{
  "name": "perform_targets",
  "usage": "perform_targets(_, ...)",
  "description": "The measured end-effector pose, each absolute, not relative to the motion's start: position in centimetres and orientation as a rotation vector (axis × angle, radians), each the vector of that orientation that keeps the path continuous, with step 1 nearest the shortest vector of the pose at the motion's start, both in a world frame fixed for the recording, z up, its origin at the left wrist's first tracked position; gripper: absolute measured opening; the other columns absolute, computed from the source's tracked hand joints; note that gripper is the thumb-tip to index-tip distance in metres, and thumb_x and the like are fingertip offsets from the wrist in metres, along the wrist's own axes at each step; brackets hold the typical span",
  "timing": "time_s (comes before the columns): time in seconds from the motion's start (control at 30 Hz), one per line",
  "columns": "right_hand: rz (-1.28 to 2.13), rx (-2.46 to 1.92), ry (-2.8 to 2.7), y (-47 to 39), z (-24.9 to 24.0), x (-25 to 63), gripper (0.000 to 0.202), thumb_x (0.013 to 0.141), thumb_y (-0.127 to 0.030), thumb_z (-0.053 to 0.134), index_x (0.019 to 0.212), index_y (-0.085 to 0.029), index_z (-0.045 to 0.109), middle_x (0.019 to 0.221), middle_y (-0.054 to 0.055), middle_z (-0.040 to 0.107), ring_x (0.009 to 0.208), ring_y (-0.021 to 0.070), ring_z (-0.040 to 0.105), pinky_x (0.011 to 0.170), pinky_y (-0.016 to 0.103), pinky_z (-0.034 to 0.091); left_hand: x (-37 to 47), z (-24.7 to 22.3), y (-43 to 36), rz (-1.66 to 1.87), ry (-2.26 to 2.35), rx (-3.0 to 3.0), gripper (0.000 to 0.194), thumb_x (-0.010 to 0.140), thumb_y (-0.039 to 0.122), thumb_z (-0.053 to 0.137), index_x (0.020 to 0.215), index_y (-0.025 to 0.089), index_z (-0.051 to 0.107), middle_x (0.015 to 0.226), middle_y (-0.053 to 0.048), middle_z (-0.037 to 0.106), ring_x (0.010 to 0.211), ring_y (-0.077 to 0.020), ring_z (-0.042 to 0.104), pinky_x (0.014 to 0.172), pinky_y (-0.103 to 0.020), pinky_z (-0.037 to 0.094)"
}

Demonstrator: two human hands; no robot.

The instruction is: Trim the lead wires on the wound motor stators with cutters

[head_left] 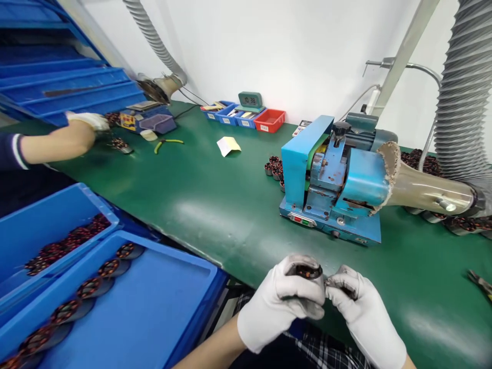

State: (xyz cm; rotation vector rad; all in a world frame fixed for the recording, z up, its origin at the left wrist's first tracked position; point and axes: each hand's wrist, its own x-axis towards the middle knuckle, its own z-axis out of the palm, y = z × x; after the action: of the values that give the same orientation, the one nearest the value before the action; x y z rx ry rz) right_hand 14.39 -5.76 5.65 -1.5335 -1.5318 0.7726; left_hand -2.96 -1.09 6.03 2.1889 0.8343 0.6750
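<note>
My left hand (284, 302), in a white glove with dark-stained fingertips, is wrapped round a motor stator (308, 271) with copper windings and a grey metal outer ring. The hand holds it over the front edge of the green bench. Beside it, my right hand (361, 310), gloved the same way, has thumb and fingers pinched together at the stator's right side. Whatever lies between those fingertips is too small to make out. Beyond both hands stands a blue bench machine (334, 179) with a motor and red and green buttons.
Several stators (273, 166) stand left of the machine. A blue tray (154, 302) at lower left holds a row of stators. Pliers (480, 283) lie at right, near a ribbed hose (463, 92). At far left a co-worker's gloved hand (90, 121) works beside green-handled cutters (165, 144).
</note>
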Motion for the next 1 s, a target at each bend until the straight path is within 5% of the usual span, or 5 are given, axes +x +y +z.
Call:
perform_targets(0.13, 1.136, -1.621, -1.286, -6.0, 5.8, 14.4, 0.026, 0.076, -0.033, 0.055, 0.054, -0.019, 0.057, 0.055, -0.002, 0.048, 0.051, 0.0133, 0.047, 0.047, 0.024, 0.038, -3.4, 6.8, -0.9, 0.702, 0.719, 2.124, 0.035, 0.073, 0.026, 0.068, 0.105, 0.021, 0.055, 0.108, -0.008, 0.055, 0.103, -0.0240, 0.052, 0.092, -0.039, 0.045)
perform_targets(0.37, 0.700, -1.740, -1.337, -6.7, 6.5, 13.8, 0.020, 0.074, -0.032, 0.053, 0.066, -0.021, 0.067, 0.065, 0.003, 0.058, 0.062, 0.0178, 0.054, 0.062, 0.029, 0.044, -3.2, 7.6, -0.8, 0.525, 0.532, 2.141, 0.014, 0.080, 0.018, 0.056, 0.092, 0.022, 0.061, 0.100, -0.005, 0.056, 0.092, -0.0206, 0.056, 0.084, -0.034, 0.049)
perform_targets(0.57, 1.067, -1.658, -1.092, -7.0, 6.8, 13.7, 0.022, 0.071, -0.037, 0.059, 0.059, -0.019, 0.063, 0.058, 0.000, 0.050, 0.050, 0.0138, 0.047, 0.046, 0.024, 0.039, -3.1, 7.6, -1.1, 0.662, 0.757, 2.225, 0.046, 0.073, 0.014, 0.064, 0.115, 0.020, 0.047, 0.111, -0.010, 0.048, 0.104, -0.0233, 0.049, 0.088, -0.037, 0.047)
perform_targets(0.8, 0.890, -1.755, -1.227, -6.9, 6.5, 13.7, 0.020, 0.073, -0.034, 0.055, 0.063, -0.020, 0.065, 0.063, 0.003, 0.055, 0.060, 0.0169, 0.051, 0.058, 0.027, 0.042, -3.1, 6.8, -1.0, 0.588, 0.691, 2.145, 0.032, 0.076, 0.018, 0.059, 0.107, 0.022, 0.055, 0.107, -0.007, 0.055, 0.099, -0.0223, 0.055, 0.086, -0.037, 0.049)
perform_targets(1.0, 1.057, -1.712, -1.193, -6.7, 6.2, 14.0, 0.023, 0.074, -0.034, 0.054, 0.058, -0.020, 0.062, 0.059, 0.001, 0.052, 0.054, 0.0150, 0.049, 0.051, 0.026, 0.039, -3.3, 6.9, -0.7, 0.557, 0.625, 2.205, 0.040, 0.071, 0.007, 0.054, 0.109, 0.019, 0.050, 0.110, -0.010, 0.049, 0.103, -0.0215, 0.050, 0.088, -0.036, 0.047)
